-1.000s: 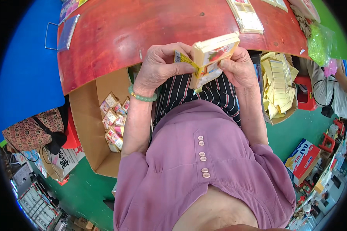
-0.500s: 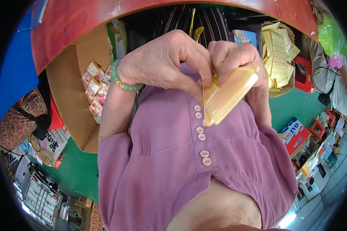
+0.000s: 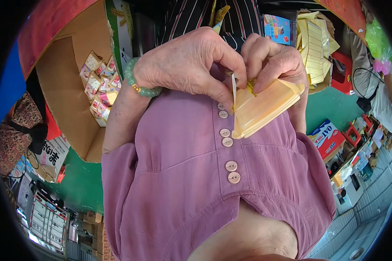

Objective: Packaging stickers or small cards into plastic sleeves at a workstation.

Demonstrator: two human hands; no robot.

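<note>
In front of my chest is a stack of pale yellow, glossy, half see-through sheets (image 3: 268, 106), its edges layered and its corners pointed. My right hand (image 3: 276, 58) grips it near the top, fingers bent over the edge, beside a small patch of yellow print. On the other side my left hand (image 3: 196, 65), with a green bead bracelet (image 3: 139, 82) at the wrist, pinches a thin upright flap (image 3: 234, 89) with a white edge between thumb and fingers. Where the flap joins the stack is partly hidden by my fingers.
An open cardboard box (image 3: 65, 87) with several small pink-and-white packets (image 3: 98, 87) stands at left. Folded yellow sheets (image 3: 313, 48) fill a carton at right, by a red stool (image 3: 342, 71). A red curved tabletop (image 3: 48, 32) runs along the far left.
The yellow stack has tilted, showing more of its broad face, and the flap stands out from it. My view has shifted, showing more of the striped cloth beyond my hands.
</note>
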